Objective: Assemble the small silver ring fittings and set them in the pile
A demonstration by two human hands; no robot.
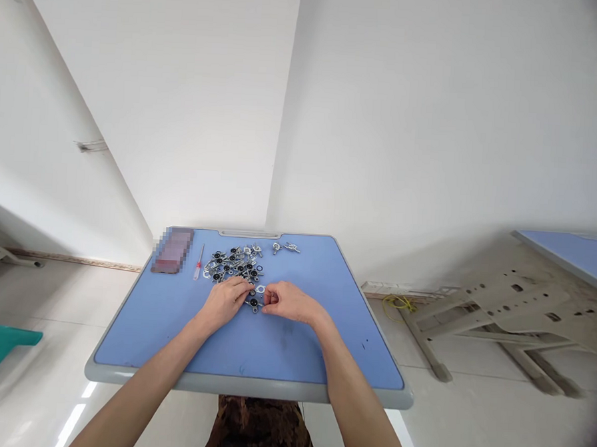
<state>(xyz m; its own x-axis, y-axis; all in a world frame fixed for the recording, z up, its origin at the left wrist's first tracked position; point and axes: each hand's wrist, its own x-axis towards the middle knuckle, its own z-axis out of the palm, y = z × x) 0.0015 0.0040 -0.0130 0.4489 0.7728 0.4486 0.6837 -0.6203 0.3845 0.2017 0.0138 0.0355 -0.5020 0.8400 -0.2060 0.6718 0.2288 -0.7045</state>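
Between my two hands, near the middle of the blue table, lies a small metal part with a round black centre (253,303). My left hand (226,298) is at its left, fingers bent and pressed together at the tips; whatever they hold is hidden. From the right, my right hand (290,302) closes its thumb and fingers at the end of that part. Just beyond the fingertips is a flat, pale metal plate with a hole (259,289). Behind my left hand spreads a pile of similar metal parts with black centres (234,260).
A screwdriver with a clear and red handle (197,270) lies left of the pile, beside a blurred phone-like slab (173,250). Several loose metal pieces (291,247) sit at the table's back. White walls stand behind; another table (571,258) is at right, a green stool (2,336) at left.
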